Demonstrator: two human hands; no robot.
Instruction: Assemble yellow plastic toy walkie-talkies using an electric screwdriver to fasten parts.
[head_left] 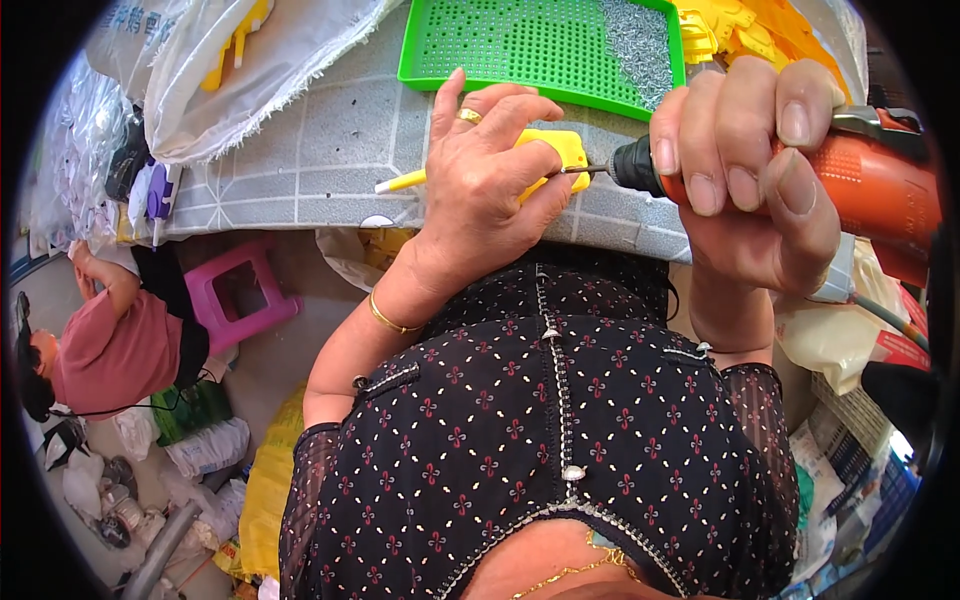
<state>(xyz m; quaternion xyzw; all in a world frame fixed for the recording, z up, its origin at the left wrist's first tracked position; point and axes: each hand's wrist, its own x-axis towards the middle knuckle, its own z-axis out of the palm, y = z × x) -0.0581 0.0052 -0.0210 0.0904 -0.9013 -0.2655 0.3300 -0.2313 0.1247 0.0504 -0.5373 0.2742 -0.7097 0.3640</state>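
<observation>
1. Table (300,190): grey patterned cover; supports the green tray, which is the location reference below.
2. White sack (250,90): left of the green tray, frayed edge toward it.
3. Green tray (520,45): perforated base, loose screws at its right end. Caution: a knock from the left hand, whose fingertips lie at the near rim, could shift it and scatter its contents.
4. Orange driver (870,185): to the right and near side of the green tray, nose pointing left. Caution: if the body tilts, the bit could slip and mark the plastic.
5. Right hand (745,140): near the tray's right corner; fingers wrapped fully around the front of the driver body. A loosened wrap would probably let the tool twist.
6. Left hand (490,165): just off the near rim of the green tray; thumb and index finger pinched on the yellow piece, other fingers extended. Caution: these digits sit close to the bit; a slip could injure them.
7. Yellow piece (567,147): near side of the green tray, partly covered by the left hand. A weak pinch could let it rotate.
8. Bit (590,169): near side of the green tray, tip at the pinch. Tip engagement cannot be determined.
9. Screws (640,45): small, silver, heaped inside the green tray.
</observation>
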